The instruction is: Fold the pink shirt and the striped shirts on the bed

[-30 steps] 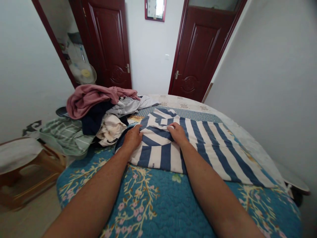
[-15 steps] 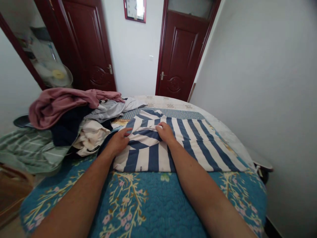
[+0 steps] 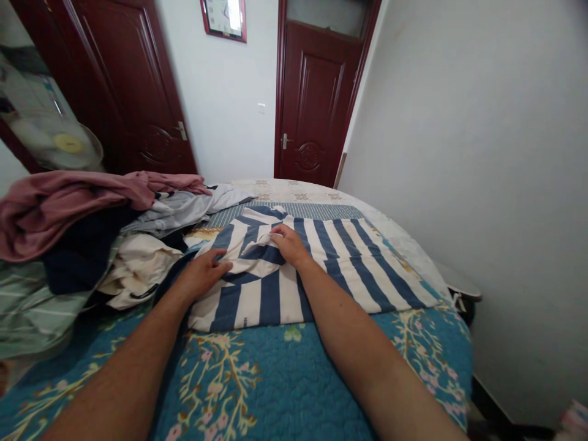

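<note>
A blue-and-white striped garment (image 3: 335,245) lies spread over the bed's blue floral quilt (image 3: 294,367), its collar end bunched up on the left side. My right hand (image 3: 289,245) pinches a fold of the striped cloth near the collar. At the garment's left edge rests my left hand (image 3: 209,272), its thumb and fingers apart, touching the cloth without gripping it.
Left of the garment is a heap of clothes, with a pink piece (image 3: 73,196), a dark blue one (image 3: 82,251), a cream one (image 3: 138,263) and a green checked one (image 3: 37,306). Behind stand dark red doors (image 3: 316,92); a white wall (image 3: 482,153) rises on the right.
The view has turned a little to the right. The fold by my right hand is lifted slightly, and my left hand's thumb and fingers are more spread at the garment's left edge.
</note>
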Action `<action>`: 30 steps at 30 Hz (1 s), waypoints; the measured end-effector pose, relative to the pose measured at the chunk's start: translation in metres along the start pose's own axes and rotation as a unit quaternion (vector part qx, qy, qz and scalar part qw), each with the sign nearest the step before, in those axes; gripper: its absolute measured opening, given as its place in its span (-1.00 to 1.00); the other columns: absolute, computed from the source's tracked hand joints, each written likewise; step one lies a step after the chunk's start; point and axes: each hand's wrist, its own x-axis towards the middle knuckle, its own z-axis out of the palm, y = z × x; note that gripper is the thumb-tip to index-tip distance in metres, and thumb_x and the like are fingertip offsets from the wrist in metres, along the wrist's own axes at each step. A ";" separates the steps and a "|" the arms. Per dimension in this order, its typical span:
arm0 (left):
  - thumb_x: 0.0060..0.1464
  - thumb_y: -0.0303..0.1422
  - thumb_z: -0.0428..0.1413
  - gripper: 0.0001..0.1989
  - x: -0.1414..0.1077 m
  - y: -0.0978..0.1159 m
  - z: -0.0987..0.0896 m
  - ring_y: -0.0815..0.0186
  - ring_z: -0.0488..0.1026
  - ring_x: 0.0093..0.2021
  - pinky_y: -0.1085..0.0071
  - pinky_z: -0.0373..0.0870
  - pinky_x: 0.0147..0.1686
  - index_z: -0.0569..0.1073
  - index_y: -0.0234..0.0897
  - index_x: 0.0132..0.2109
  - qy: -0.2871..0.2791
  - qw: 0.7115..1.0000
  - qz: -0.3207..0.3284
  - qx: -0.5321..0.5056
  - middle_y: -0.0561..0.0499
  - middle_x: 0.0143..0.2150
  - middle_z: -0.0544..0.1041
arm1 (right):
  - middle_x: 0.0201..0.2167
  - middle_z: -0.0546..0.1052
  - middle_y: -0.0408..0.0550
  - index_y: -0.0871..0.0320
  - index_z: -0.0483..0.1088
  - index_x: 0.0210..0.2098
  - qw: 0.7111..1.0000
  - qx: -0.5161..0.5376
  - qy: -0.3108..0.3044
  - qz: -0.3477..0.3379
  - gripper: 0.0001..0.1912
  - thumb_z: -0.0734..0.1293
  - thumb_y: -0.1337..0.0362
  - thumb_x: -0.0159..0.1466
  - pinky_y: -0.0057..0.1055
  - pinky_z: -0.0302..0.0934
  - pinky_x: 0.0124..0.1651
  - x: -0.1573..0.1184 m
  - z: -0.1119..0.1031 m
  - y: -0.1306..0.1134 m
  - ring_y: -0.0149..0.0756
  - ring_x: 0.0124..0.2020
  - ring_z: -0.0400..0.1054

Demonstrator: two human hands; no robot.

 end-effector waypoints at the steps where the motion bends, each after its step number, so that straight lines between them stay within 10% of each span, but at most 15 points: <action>1: 0.07 0.08 0.19 -0.25 -0.001 0.001 0.000 0.01 0.66 -0.08 0.28 0.52 -0.14 0.53 -0.27 0.28 0.000 1.000 0.002 0.000 -0.07 -0.15 0.72 | -0.22 0.58 -0.18 0.04 0.46 -0.23 1.000 0.021 0.000 0.018 -0.84 0.29 0.20 0.23 -0.31 0.29 0.10 0.001 0.000 0.001 -0.20 -0.08 0.46; 13: 0.13 -0.08 0.28 -0.17 -0.013 0.011 0.009 0.06 0.63 0.06 0.17 0.51 0.07 0.33 -0.21 0.48 -0.013 0.994 0.058 -0.087 -0.28 0.29 0.56 | -0.17 0.69 -0.17 0.03 0.60 -0.01 0.918 0.345 -0.136 0.142 -0.38 0.36 0.34 -0.10 -0.37 0.33 -0.19 -0.010 -0.006 -0.009 -0.26 -0.28 0.49; 25: 0.17 -0.21 0.21 -0.47 -0.013 0.021 0.000 0.23 0.53 -0.20 0.34 0.42 -0.16 0.57 -0.25 0.26 0.057 0.991 0.088 -0.078 -0.06 -0.09 0.62 | -0.31 0.63 -0.17 0.10 0.62 -0.24 0.962 0.224 -0.126 0.096 -0.72 0.51 0.22 0.03 -0.39 0.29 -0.16 -0.007 -0.019 0.004 -0.34 -0.32 0.43; 30: 0.14 -0.26 0.22 -0.53 -0.014 0.025 -0.009 0.28 0.46 -0.26 0.37 0.39 -0.22 0.62 -0.23 0.19 0.095 0.983 0.100 -0.123 -0.02 -0.15 0.57 | -0.09 0.66 -0.11 0.04 0.52 0.23 0.973 0.155 -0.171 0.031 -0.38 0.48 0.24 0.16 -0.30 0.40 -0.01 -0.004 -0.019 -0.002 -0.24 -0.13 0.52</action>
